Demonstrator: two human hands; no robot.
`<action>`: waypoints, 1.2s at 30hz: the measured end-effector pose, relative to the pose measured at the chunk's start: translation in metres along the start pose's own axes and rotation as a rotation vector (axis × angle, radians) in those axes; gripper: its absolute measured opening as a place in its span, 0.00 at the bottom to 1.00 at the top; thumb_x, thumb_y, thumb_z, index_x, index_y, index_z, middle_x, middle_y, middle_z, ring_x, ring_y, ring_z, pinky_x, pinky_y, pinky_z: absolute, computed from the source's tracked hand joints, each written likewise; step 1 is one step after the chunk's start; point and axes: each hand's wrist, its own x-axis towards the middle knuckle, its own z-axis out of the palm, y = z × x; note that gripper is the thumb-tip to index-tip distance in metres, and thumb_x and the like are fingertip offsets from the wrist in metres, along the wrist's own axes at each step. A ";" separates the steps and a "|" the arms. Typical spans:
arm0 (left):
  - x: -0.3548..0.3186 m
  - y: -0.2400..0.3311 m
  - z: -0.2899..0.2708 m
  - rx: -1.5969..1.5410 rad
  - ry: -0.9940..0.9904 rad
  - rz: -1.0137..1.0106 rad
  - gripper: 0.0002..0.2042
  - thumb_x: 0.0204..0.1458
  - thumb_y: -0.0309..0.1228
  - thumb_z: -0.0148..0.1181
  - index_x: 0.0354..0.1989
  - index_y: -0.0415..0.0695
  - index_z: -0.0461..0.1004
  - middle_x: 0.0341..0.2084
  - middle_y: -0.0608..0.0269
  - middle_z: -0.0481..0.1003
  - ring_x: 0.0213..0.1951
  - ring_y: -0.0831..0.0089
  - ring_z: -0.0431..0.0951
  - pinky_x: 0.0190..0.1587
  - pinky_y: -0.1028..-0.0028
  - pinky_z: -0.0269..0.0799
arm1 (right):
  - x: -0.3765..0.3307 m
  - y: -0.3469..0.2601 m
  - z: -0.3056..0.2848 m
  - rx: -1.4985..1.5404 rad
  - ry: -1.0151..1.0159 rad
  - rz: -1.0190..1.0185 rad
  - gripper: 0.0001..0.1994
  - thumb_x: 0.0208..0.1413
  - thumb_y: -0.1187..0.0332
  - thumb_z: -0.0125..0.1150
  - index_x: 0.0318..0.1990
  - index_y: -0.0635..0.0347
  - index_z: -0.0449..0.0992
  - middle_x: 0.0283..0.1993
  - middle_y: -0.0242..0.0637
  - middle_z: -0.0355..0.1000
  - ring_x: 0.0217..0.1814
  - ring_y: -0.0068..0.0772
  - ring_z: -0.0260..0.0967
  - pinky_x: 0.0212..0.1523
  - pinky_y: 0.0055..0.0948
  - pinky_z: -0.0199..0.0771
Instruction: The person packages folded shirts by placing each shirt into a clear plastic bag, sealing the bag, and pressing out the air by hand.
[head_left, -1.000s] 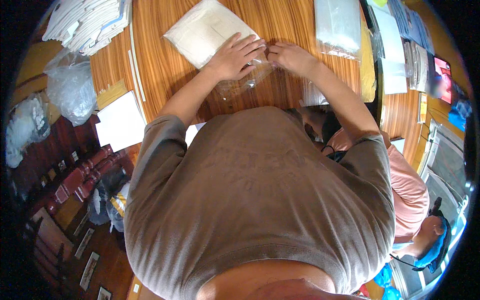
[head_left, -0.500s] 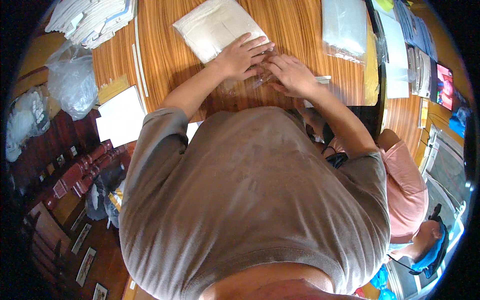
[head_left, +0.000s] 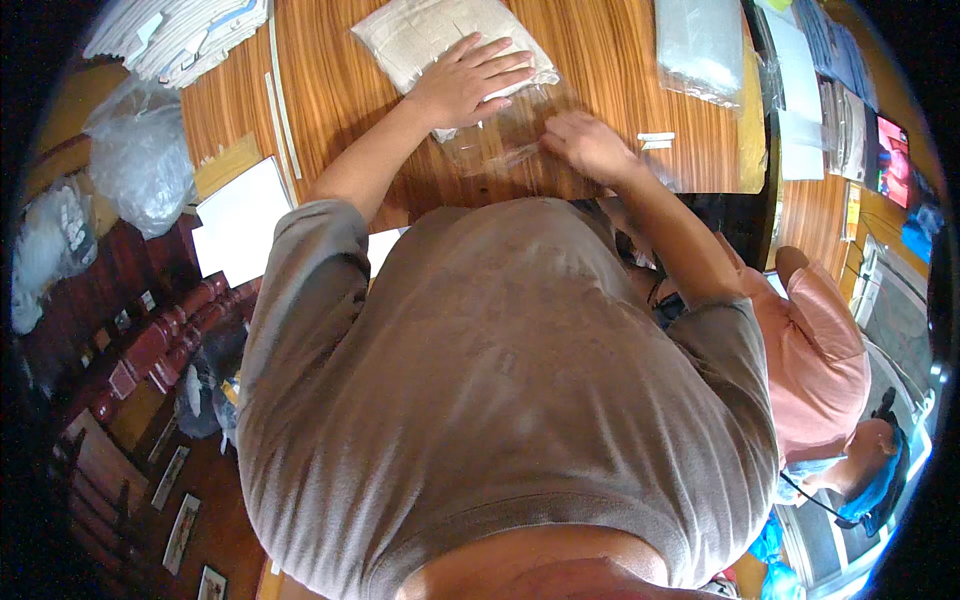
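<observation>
A folded cream cloth (head_left: 410,38) lies on the wood-grain table, inside a clear plastic bag. My left hand (head_left: 468,85) rests flat on it with the fingers spread. Toward me, the bag's loose clear flap (head_left: 515,130) spreads past the cloth, wrinkled and see-through. At the right corner of that flap is my right hand (head_left: 590,148), its fingers curled together on the plastic edge. Slight blur hides the exact grip of those fingertips.
To the right lies a stack of clear plastic bags (head_left: 698,50), with a small white strip (head_left: 656,141) nearer me. Folded garments (head_left: 180,40) are piled at far left, above a bulging plastic bag (head_left: 145,150) and white sheets (head_left: 245,225). A person in pink (head_left: 815,370) sits close on my right.
My hands have moved apart. The left has slid up and left onto the cloth and lies flatter; the right has shifted slightly right, and the flap is spread out more.
</observation>
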 end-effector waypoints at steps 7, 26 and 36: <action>-0.001 -0.003 0.002 -0.062 0.055 0.031 0.28 0.66 0.47 0.52 0.75 0.65 0.60 0.76 0.76 0.58 0.77 0.66 0.53 0.78 0.50 0.44 | -0.015 -0.019 -0.010 0.019 0.180 -0.073 0.10 0.59 0.65 0.60 0.43 0.60 0.78 0.47 0.38 0.72 0.54 0.43 0.71 0.58 0.39 0.72; -0.005 -0.004 -0.004 -0.022 0.039 0.029 0.26 0.68 0.44 0.48 0.75 0.68 0.60 0.76 0.77 0.58 0.78 0.69 0.51 0.79 0.51 0.42 | 0.017 -0.071 0.010 -0.067 0.129 -0.087 0.09 0.55 0.63 0.59 0.37 0.54 0.82 0.45 0.33 0.71 0.53 0.36 0.68 0.55 0.34 0.70; -0.007 -0.003 -0.005 0.008 0.009 0.032 0.26 0.68 0.45 0.49 0.76 0.69 0.59 0.76 0.77 0.58 0.78 0.70 0.51 0.79 0.52 0.41 | 0.027 -0.103 -0.005 -0.006 0.196 0.127 0.13 0.56 0.63 0.59 0.45 0.57 0.79 0.47 0.32 0.72 0.55 0.37 0.68 0.56 0.35 0.69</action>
